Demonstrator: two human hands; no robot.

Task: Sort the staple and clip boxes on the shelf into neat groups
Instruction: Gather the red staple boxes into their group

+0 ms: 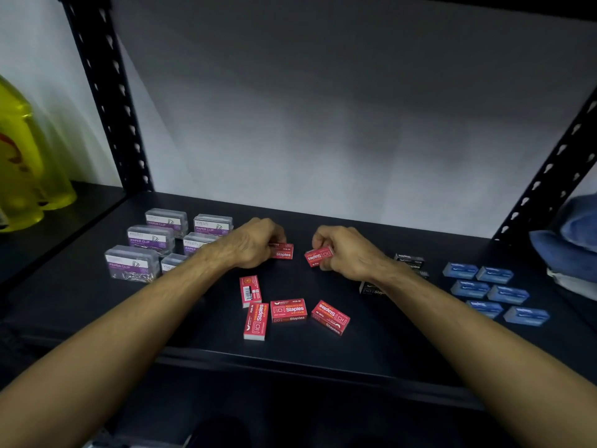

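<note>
- Left hand (255, 242) fingers are closed on one red staples box (281, 250); right hand (345, 250) grips another (318, 256), tilted.
- Four red boxes (288, 310) lie loose near the shelf's front edge (290, 360).
- Bare shelf space lies between both hands.

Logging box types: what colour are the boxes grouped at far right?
Blue boxes, clearest in the head view.

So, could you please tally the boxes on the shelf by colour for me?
Clear paper clip boxes: 6
Red staple boxes: 6, one in the left hand and one in the right hand
Blue boxes: 6
Black staple boxes: at least 2, partly hidden by the right arm
Total: at least 20
</note>
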